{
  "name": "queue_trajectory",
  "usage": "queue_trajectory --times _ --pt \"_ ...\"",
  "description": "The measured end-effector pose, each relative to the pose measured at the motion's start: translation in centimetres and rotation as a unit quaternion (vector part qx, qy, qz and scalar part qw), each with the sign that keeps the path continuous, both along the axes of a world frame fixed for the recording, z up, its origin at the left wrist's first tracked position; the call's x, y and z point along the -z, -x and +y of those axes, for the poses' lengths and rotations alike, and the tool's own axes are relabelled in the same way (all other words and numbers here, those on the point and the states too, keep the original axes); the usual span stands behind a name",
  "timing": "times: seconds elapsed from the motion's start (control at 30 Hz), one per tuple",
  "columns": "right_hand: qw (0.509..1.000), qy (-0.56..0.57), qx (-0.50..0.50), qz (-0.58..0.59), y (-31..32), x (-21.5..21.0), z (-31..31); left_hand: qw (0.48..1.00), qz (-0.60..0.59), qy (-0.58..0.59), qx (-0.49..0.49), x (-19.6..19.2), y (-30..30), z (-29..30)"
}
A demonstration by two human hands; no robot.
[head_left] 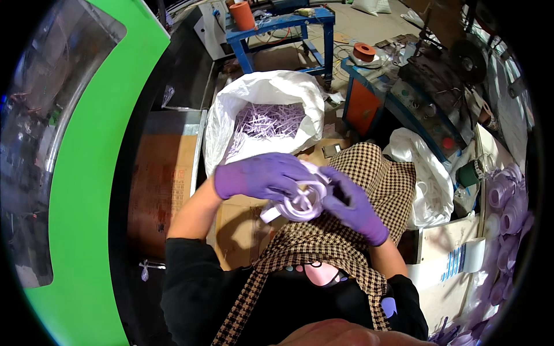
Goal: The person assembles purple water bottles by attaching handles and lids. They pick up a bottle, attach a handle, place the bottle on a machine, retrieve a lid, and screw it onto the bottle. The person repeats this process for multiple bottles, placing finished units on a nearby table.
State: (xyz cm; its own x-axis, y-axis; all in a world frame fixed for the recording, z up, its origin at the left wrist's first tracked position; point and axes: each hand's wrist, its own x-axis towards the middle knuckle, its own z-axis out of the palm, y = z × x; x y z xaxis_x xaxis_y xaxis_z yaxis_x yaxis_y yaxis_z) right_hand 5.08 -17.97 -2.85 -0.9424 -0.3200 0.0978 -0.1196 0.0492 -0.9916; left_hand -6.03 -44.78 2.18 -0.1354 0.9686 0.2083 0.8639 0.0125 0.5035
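Both my hands wear purple gloves and meet above my lap. Between them is a pale lilac plastic ring-shaped part (300, 203), with crossing strips inside its rim and a flat tab at its lower left. My left hand (262, 176) grips it from the upper left, fingers curled over its edge. On the other side, my right hand (353, 206) holds the right edge with bent fingers; its fingertips are partly hidden. Just beyond my hands stands a white woven sack (225, 130), its mouth wide, with many thin lilac plastic sticks (268, 121) inside.
A green machine panel (81, 190) curves along the left. Beside it lies a brown cardboard sheet (158, 190). Many lilac ring parts (511, 219) are piled at the far right, near a second white sack (424, 190). A blue metal table (283, 24) stands farther back.
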Motion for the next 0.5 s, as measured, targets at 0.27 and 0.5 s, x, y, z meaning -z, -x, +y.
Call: queue_trajectory --times 0.27,0.5 --pt "0.977 0.05 0.204 0.028 0.8 5.5 2.6 0.955 0.155 -0.171 -0.186 0.5 -0.5 6.1" --pt "0.983 -0.017 0.175 0.043 -0.2 4.7 1.3 0.912 0.07 -0.14 -0.378 8.4 -5.5 9.5"
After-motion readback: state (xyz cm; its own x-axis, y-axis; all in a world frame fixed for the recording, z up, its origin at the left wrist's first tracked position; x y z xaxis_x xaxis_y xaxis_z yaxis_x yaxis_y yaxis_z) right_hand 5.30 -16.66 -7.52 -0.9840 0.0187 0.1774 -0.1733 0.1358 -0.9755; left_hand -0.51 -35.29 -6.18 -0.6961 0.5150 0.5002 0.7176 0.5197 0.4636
